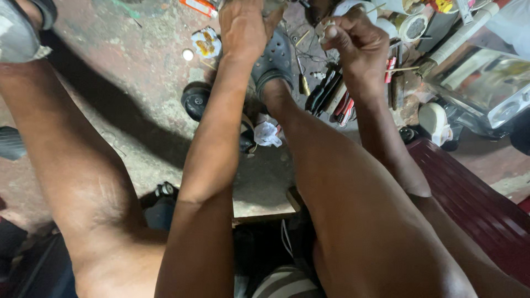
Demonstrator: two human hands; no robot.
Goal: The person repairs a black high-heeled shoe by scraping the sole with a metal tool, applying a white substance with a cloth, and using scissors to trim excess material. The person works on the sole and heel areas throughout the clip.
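1. We look down past our knees at a rough concrete floor (138,99), and both hands are up at the top edge of the view.
2. Our left hand (243,27) is curled closed around something at the frame edge; the thing itself is cut off, so we cannot tell what it is.
3. Our right hand (356,44) is bunched into a loose fist, thumb and forefinger pinched together on a small pale piece (323,27), too small to identify.
4. That pale piece sits up between the two hands, just beside the left one, above the floor clutter.
5. Below the hands our foot rests in a grey clog sandal (276,63).
6. Right of the sandal lies a scatter of hand tools (331,96), dark and red handles side by side, with a brass-tipped screwdriver (302,77) near the sandal's edge.
7. Left of the sandal, a black round part (194,100) sits on the floor, and a crumpled white scrap (268,134) lies near our shin.
8. Further left, a small white and yellow item (206,43) lies by a coin-like disc (188,54).
9. At far right, a shiny chrome housing (486,83) stands beside a dark red ribbed surface (469,193).
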